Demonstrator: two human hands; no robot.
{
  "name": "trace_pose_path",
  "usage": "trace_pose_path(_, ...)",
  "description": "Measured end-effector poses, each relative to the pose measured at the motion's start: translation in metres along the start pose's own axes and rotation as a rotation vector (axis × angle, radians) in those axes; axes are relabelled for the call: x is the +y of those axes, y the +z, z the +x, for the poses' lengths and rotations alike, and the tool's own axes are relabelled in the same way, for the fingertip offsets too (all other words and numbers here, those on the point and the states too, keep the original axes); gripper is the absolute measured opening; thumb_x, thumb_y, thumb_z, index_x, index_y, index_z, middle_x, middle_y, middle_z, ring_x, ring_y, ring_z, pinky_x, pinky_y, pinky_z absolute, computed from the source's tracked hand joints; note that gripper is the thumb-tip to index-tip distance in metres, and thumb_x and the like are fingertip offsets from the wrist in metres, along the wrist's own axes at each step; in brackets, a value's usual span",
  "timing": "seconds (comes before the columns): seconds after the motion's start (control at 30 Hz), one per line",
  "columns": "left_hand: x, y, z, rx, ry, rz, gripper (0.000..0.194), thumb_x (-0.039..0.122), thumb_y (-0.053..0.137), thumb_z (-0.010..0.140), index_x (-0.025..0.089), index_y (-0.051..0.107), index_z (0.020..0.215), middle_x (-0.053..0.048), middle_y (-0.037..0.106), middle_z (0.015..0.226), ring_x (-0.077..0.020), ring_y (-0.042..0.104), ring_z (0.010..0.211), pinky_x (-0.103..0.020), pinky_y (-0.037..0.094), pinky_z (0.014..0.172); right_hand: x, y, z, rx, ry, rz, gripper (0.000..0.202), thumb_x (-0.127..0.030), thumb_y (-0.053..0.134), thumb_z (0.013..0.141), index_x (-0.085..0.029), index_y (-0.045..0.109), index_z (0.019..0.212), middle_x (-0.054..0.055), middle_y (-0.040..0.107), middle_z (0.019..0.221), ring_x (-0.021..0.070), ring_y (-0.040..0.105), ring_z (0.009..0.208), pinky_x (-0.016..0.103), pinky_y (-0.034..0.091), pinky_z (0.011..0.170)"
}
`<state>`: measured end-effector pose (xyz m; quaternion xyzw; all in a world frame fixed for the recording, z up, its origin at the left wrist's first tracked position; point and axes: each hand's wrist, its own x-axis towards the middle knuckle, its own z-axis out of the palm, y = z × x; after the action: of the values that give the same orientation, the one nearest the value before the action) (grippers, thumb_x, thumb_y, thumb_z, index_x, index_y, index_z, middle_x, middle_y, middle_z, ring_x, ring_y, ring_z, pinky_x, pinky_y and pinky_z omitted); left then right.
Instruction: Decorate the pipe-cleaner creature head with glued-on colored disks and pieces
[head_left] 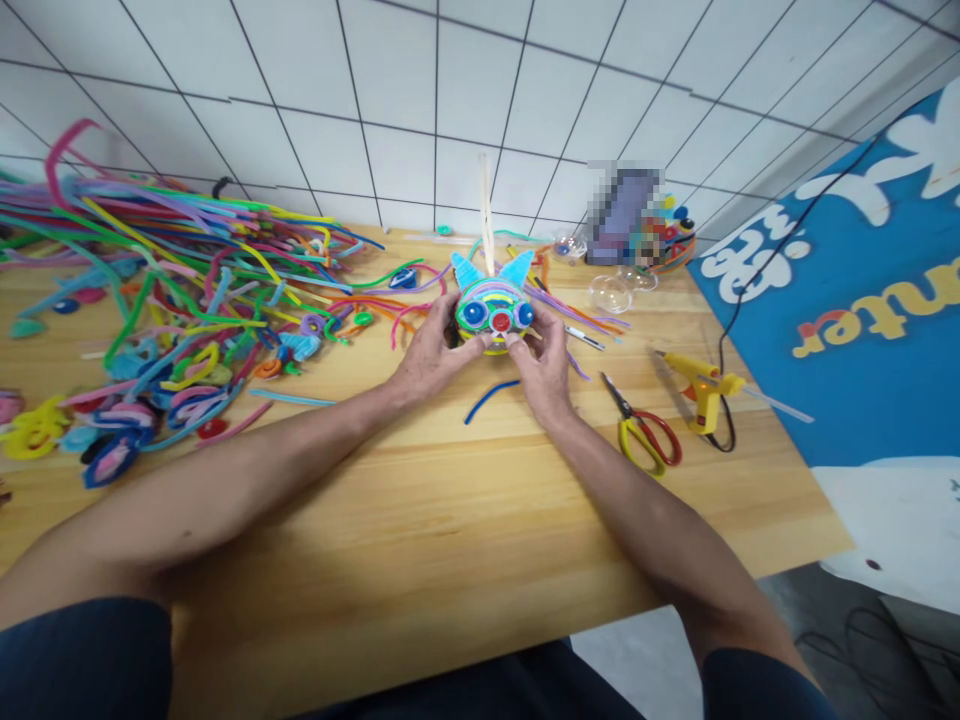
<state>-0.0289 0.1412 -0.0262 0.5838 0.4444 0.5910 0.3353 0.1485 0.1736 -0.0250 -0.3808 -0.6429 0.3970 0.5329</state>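
Between both hands is a round pipe-cleaner animal head (493, 302) with light-blue pointed ears, blue button-like eyes and a red nose. My left hand (433, 352) grips its left side, with the thumb at the lower front edge. On the other side my right hand (545, 362) holds it the same way, its thumb near the chin. Pale sticks (487, 215) rise behind the head; whether they are joined to it I cannot tell. A short blue pipe cleaner (489, 398) lies on the table just below the hands.
Scissors (637, 428) and a yellow glue gun (703, 388) with a black cord lie to the right. Pipe cleaners (225, 235) and coiled shapes fill the left of the wooden table (420, 560). Clear domes (611, 293) stand at the back right, before a tiled wall (397, 90).
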Motion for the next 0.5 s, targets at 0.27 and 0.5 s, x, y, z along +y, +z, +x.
trace_pose_path(0.27,-0.0011,0.0,0.0011,-0.007,0.003,-0.007,0.062,0.045,0.078,0.086,0.024,0.05,0.138,-0.01,0.064,0.14,-0.0255,0.063,0.128,-0.046,0.051,0.113,-0.0007,0.0006,-0.0007,0.001,0.006,0.003,0.044,-0.044,0.072,0.089,-0.029,0.054,0.126,0.008,0.064,0.135,0.0248,0.063,0.124,0.049,0.053,0.109)
trace_pose_path(0.5,-0.0001,0.0005,0.0011,0.006,-0.015,0.008,0.061,0.044,0.078,0.086,0.024,0.05,0.137,-0.01,0.064,0.14,-0.0251,0.064,0.126,-0.045,0.052,0.111,-0.0015,-0.0006,-0.0016,-0.018,0.003,0.026,0.044,-0.045,0.07,0.091,-0.029,0.054,0.129,0.008,0.063,0.139,0.0255,0.061,0.127,0.048,0.052,0.11)
